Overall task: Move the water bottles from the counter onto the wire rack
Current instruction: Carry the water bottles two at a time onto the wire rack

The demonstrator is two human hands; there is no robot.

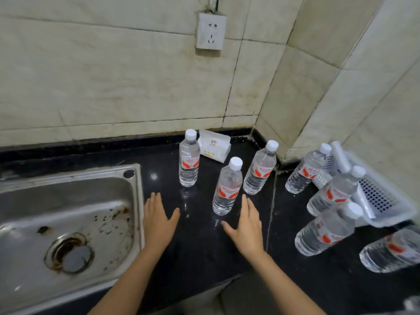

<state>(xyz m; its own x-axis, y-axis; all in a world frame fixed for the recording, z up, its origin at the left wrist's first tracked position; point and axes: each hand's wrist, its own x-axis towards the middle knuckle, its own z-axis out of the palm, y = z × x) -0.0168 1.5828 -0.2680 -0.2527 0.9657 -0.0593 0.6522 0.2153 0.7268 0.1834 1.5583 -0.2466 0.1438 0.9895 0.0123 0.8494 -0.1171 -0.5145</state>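
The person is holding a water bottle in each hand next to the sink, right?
Not quite. The head view shows both hands empty: the left hand and the right hand lie open and flat over the black counter next to the sink. The nearest water bottle stands upright just beyond the right hand, and no hand grips it.

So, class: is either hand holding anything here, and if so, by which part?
Nothing is held. The left hand and right hand are open, flat over the counter, short of the nearest bottle.
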